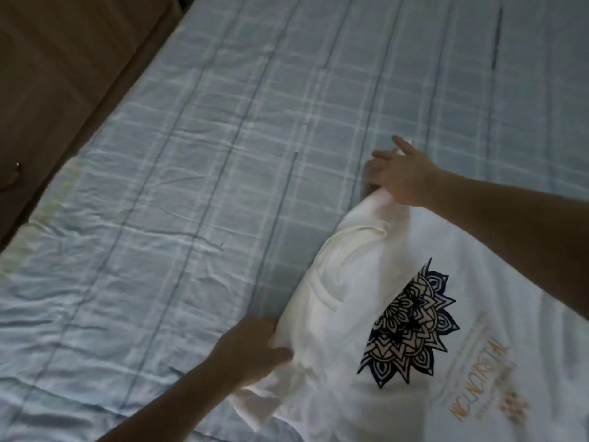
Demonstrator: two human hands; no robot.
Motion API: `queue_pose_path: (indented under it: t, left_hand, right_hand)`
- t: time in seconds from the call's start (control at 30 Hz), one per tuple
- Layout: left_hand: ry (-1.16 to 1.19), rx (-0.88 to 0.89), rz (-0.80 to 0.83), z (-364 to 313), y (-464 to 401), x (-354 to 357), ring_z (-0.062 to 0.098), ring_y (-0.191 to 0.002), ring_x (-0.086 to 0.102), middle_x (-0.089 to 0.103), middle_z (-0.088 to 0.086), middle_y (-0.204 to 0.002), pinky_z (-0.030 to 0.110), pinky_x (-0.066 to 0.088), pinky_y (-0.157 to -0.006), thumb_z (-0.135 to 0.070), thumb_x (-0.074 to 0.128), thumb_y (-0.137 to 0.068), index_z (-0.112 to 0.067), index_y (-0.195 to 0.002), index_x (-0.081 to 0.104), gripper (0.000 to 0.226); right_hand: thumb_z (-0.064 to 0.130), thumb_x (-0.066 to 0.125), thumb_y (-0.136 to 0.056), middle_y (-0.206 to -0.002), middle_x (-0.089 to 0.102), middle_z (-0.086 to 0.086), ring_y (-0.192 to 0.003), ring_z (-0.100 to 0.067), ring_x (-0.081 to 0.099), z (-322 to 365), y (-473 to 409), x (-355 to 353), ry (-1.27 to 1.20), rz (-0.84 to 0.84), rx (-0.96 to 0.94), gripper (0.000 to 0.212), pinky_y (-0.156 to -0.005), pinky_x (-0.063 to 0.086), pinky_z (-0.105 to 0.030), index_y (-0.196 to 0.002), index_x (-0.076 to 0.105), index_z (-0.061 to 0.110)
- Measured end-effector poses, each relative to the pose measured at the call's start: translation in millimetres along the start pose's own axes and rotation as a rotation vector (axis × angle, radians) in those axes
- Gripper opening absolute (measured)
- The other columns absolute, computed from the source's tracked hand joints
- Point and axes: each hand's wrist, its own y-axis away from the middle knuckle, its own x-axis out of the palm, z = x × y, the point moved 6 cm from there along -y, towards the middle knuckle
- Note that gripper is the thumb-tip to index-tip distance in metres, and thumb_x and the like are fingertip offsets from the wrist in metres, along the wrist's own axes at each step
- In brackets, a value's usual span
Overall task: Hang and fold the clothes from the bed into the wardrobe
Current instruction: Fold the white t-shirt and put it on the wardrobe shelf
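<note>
Left hand (pixel 251 349) pinches the near shoulder of the white T-shirt (pixel 366 314), fingers closed on a fold of cloth at its left edge. Right hand (pixel 403 177) is at the far shoulder, fingers partly spread; a scrap of white shows past them, so it seems to have cloth pinched too, but whether it grips or just presses is not clear. Shirt lies print-up on the blue checked bedsheet (pixel 191 186), toward the lower right of the bed, dark mandala print (pixel 414 327) and orange lettering (pixel 478 378) facing up. Collar end points left toward the open stretch of sheet; the body runs off to the right, out of view under the right forearm. Long axis thus runs roughly left to right across the person's front, shoulder line running away from them between the two hands. Both hands sit at the collar end, one per shoulder; left is nearer the person, right reaches farther. Judgement: shirt is being spread or squared up for folding; next fold likely turns on that shoulder line. Brown floor (pixel 63 74) beyond the bed edge. Wardrobe not in view.
</note>
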Motion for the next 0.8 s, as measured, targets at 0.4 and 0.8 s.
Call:
queue_pose_path:
  t: [0.4, 0.8]
  left_hand:
    - [-0.219, 0.351, -0.356, -123.2, 30.8, -269.7, 0.020, -0.088, 0.066, 0.067, -0.006, -0.086, 0.026, 0.045, -0.068, -0.038, 0.057, -0.086, -0.034, -0.085, 0.065, 0.009]
    - [-0.600, 0.466, -0.807, -318.8, 195.7, -463.9, 0.024, -0.094, 0.061, 0.066, -0.003, -0.098, 0.040, 0.051, -0.076, -0.038, 0.061, -0.090, -0.042, -0.106, 0.066, 0.017]
  right_hand:
    - [0.029, 0.056, -0.092, -0.100, 0.056, -0.009, -0.089, -0.031, 0.060, -220.5, 192.0, -50.6, -0.483, 0.123, 0.552, 0.029, -0.067, 0.042, -0.033, -0.118, 0.046, 0.024]
    - [0.033, 0.060, -0.087, -0.079, 0.053, -0.004, -0.073, -0.027, 0.054, -339.2, 395.9, -173.0, -0.451, -0.152, 0.865, 0.011, -0.066, 0.050, -0.036, -0.088, 0.050, 0.028]
